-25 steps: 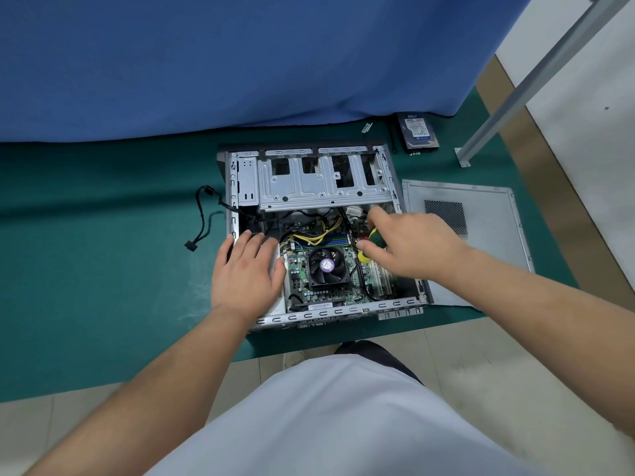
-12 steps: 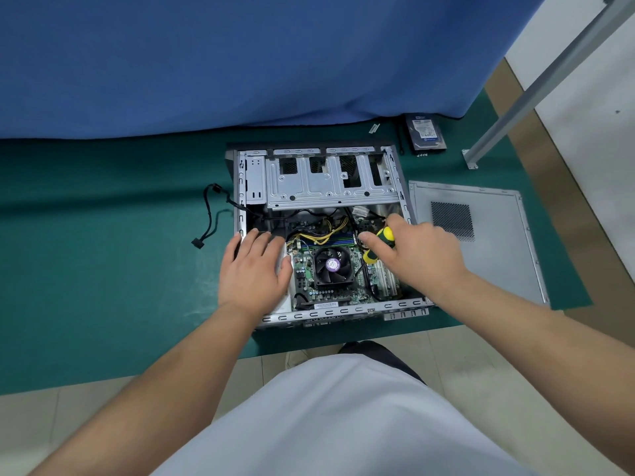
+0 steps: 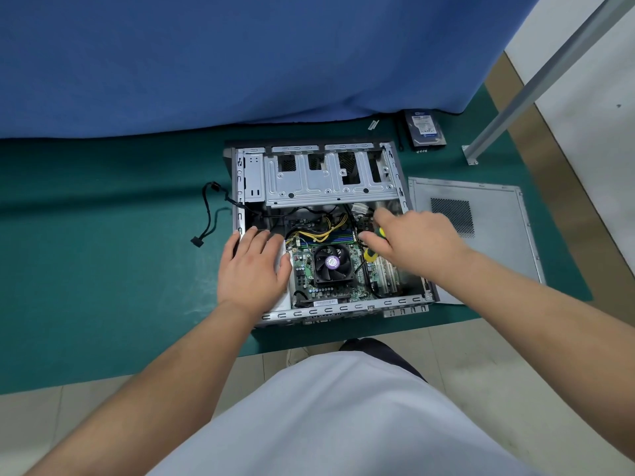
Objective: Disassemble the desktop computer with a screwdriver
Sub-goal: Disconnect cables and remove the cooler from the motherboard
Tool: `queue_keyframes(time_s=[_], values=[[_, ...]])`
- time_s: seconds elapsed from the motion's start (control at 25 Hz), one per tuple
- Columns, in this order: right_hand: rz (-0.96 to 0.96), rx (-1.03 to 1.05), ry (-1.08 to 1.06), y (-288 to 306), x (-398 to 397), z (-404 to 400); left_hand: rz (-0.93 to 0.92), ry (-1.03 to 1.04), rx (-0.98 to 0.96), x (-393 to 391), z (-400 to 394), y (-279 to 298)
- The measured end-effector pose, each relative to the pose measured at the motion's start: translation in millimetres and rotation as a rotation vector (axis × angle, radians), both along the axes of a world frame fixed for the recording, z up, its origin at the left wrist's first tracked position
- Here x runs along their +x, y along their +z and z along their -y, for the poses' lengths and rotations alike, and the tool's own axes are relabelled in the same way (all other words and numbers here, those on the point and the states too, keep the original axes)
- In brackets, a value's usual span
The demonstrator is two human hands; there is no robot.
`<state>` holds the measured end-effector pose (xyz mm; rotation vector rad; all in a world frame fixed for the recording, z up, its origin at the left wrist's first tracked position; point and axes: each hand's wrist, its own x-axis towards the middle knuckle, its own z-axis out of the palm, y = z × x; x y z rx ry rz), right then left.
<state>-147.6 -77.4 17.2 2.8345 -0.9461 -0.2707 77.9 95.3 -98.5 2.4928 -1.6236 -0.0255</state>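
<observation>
Mid-unscrewing, right hand (image 3: pixel 417 243) grips yellow-green screwdriver (image 3: pixel 372 252) right of CPU fan (image 3: pixel 330 262), left hand (image 3: pixel 252 269) flat-fingered steadies case (image 3: pixel 240 187); next likely seat tip on a motherboard screw.

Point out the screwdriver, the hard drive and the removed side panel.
screwdriver (image 3: pixel 371 254): head view, yellow butt end of its handle.
hard drive (image 3: pixel 425 128): head view, middle of its label.
side panel (image 3: pixel 494 242): head view, bare metal beside the vent grille.
</observation>
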Motion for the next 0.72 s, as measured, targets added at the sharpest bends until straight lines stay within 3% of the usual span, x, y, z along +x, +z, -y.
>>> queue_keyframes(time_s=[0.12, 0.2, 0.32, 0.48, 0.72], values=[[0.04, 0.264, 0.215, 6, -6, 10, 0.001, 0.0, -0.003, 0, 0, 0], [0.055, 0.359, 0.232, 9, -10, 13, 0.002, -0.002, -0.003, 0, 0, 0], [0.16, 0.414, 0.092, 0, -16, 9, 0.001, -0.001, 0.001, 0, 0, 0], [0.521, 0.55, -0.173, -20, -20, -9, 0.005, -0.003, -0.005, 0, 0, 0], [0.557, 0.508, -0.256, -29, -18, -14, 0.003, 0.0, 0.002, 0, 0, 1]])
